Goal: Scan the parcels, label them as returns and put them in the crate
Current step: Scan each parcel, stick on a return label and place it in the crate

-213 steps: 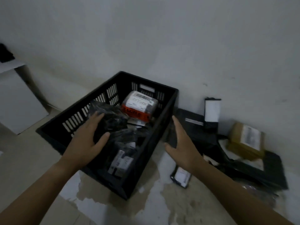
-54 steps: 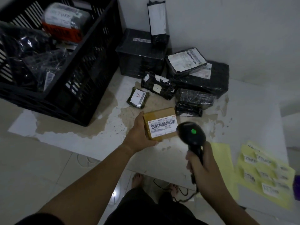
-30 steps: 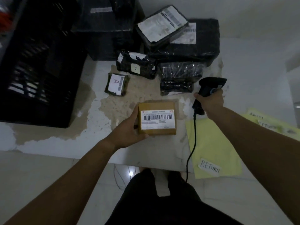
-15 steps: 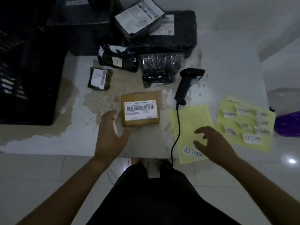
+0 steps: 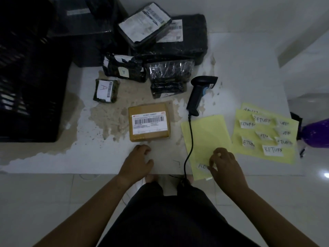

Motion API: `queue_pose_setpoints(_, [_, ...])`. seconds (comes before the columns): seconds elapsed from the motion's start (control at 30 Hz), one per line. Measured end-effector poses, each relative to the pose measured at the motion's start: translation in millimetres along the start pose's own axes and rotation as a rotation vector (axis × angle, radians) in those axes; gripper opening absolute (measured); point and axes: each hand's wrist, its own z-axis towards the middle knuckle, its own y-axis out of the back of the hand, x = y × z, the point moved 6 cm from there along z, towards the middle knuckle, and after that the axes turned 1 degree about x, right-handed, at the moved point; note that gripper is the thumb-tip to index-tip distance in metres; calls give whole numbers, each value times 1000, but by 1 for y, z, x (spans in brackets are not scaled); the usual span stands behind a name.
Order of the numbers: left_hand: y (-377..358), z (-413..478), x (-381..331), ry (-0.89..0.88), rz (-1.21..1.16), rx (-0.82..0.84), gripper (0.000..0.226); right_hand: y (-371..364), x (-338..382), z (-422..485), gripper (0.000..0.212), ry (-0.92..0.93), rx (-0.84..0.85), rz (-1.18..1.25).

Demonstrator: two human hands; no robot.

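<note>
A brown cardboard parcel (image 5: pixel 149 121) with a white barcode label lies flat on the white table (image 5: pixel 249 72). My left hand (image 5: pixel 138 160) rests just in front of it, fingers loosely curled, holding nothing. My right hand (image 5: pixel 223 163) is on the near yellow sheet (image 5: pixel 206 136), fingertips on a white RETURN sticker (image 5: pixel 203 166) that it partly covers. The black barcode scanner (image 5: pixel 200 94) lies on the table right of the parcel, its cord running toward me. The black crate (image 5: pixel 26 82) stands at the left.
Several black-wrapped parcels (image 5: pixel 160 49) are stacked behind the brown one; a small one marked A (image 5: pixel 106 90) lies to its left. A second yellow sheet (image 5: pixel 265 136) with several RETURN stickers lies at the right, beside a purple object (image 5: pixel 316 133). The table's front edge is near my hands.
My left hand has drawn back from the brown parcel toward the table edge. My right hand has come down onto the RETURN sticker on the near yellow sheet.
</note>
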Motion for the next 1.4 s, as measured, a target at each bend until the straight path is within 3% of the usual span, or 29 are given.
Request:
queue_pose_setpoints(0.23, [14,2,21,118,-166,-11,20,35,-11,8,16,-122,139,404])
queue_pose_setpoints(0.33, [39,-6,29,177,-348,-182,5,66,17,20,15,-46,67,473])
queue_pose_setpoints(0.43, [70,-15,16,66,-466,-395,6,83,71,42,13,101,77,508])
queue_pose_setpoints(0.5, [84,-17,-2,-42,-486,-419,7,86,108,59,11,187,89,508])
queue_pose_setpoints(0.67, [93,-5,-30,-159,-453,-314,8,75,171,98,10,224,107,573])
queue_pose_setpoints(0.87, [98,8,-25,-186,-443,-302,20,56,186,117,9,129,60,623])
queue_pose_setpoints(0.97, [97,13,-18,-189,-324,-309,4,47,186,118,9,100,44,560])
queue_pose_setpoints(1.1, [93,19,-17,-208,-105,-317,11,40,185,117,6,135,30,459])
queue_pose_setpoints(1.27, [88,24,-23,-257,-8,-367,7,34,189,117,12,184,-28,346])
queue_pose_setpoints(1.4, [87,32,-11,-183,-82,-390,15,31,183,116,31,156,-104,338])
